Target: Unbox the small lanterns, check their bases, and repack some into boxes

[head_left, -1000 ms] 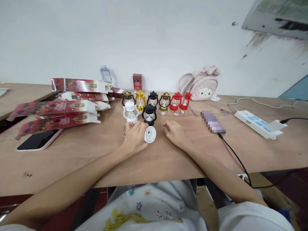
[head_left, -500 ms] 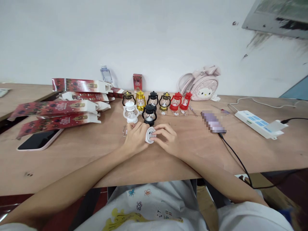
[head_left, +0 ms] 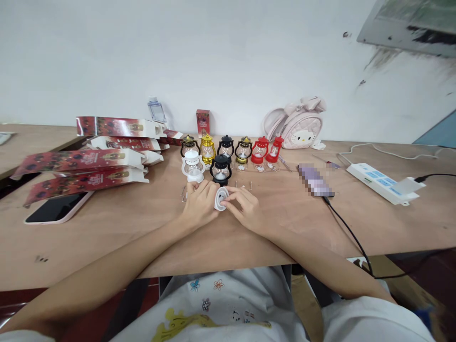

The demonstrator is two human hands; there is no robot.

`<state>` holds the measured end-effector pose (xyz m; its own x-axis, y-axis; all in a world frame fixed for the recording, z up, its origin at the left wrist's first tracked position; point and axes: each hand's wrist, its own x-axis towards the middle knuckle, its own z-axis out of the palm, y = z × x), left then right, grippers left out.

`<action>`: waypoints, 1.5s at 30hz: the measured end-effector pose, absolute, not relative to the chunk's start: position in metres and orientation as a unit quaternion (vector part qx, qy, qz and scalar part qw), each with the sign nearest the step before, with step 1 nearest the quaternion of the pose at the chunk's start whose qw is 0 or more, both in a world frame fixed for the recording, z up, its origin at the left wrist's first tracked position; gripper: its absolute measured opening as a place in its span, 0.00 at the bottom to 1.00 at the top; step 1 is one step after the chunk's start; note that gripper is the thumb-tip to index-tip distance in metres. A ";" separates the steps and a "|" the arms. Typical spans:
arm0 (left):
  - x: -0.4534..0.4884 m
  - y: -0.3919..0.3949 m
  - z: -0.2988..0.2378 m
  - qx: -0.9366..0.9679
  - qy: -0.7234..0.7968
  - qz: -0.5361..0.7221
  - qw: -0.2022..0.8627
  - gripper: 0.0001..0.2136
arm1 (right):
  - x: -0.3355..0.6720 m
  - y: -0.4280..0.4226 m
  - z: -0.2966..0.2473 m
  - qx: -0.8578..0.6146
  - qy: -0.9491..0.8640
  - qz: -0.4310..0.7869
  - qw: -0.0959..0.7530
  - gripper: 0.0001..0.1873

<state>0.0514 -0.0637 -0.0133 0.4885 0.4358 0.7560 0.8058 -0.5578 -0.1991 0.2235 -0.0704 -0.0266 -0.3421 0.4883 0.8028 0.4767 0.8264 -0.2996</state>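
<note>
My left hand (head_left: pixel 201 203) is closed around a small white round cup-like piece (head_left: pixel 221 198), whose hollow side, with small dark spots inside, faces me. At its right rim my right hand (head_left: pixel 245 205) pinches with thumb and forefinger, the other fingers curled. Just beyond stand a white mini lantern (head_left: pixel 193 167) and a black mini lantern (head_left: pixel 221 170). Behind these is a row with a gold lantern (head_left: pixel 207 149), a bronze lantern (head_left: pixel 244 150), a red lantern (head_left: pixel 260 150) and several others. Thin bent wires (head_left: pixel 244 185) lie near both hands.
Red printed boxes (head_left: pixel 103 159) are piled on the left, beside a phone (head_left: pixel 59 207). Toward the wall are a clear bottle (head_left: pixel 156 110), a small red box (head_left: pixel 203 122) and a pink bag (head_left: pixel 302 126). A cabled phone (head_left: pixel 315 180) and white power strip (head_left: pixel 383 183) lie right.
My right thumb and fingers have shifted slightly at the white piece's rim, and the piece has turned a little. The lanterns and boxes stay put.
</note>
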 end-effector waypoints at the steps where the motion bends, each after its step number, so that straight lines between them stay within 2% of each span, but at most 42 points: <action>1: 0.051 -0.064 -0.014 -0.817 -0.377 -0.335 0.279 0.04 | 0.224 -0.071 -0.026 -0.288 -0.824 -0.014 0.488 0.04; 8: 0.052 -0.066 -0.014 -0.823 -0.397 -0.313 0.259 0.04 | 0.223 -0.073 -0.020 -0.239 -0.835 -0.163 0.469 0.01; 15: 0.053 -0.067 -0.013 -0.821 -0.388 -0.318 0.273 0.03 | 0.222 -0.070 -0.028 -0.246 -0.826 -0.217 0.457 0.06; 25: 0.053 -0.065 -0.013 -0.822 -0.382 -0.322 0.273 0.05 | 0.220 -0.067 -0.029 -0.250 -0.817 -0.247 0.457 0.02; 34: 0.053 -0.066 -0.011 -0.818 -0.389 -0.322 0.276 0.02 | 0.220 -0.069 -0.026 -0.251 -0.812 -0.254 0.461 0.01; 39: 0.053 -0.064 -0.012 -0.814 -0.388 -0.325 0.286 0.02 | 0.221 -0.068 -0.022 -0.249 -0.816 -0.197 0.484 0.04; 45: 0.051 -0.063 -0.010 -0.806 -0.404 -0.328 0.281 0.08 | 0.235 -0.057 -0.019 -0.277 -0.793 -0.172 0.515 0.02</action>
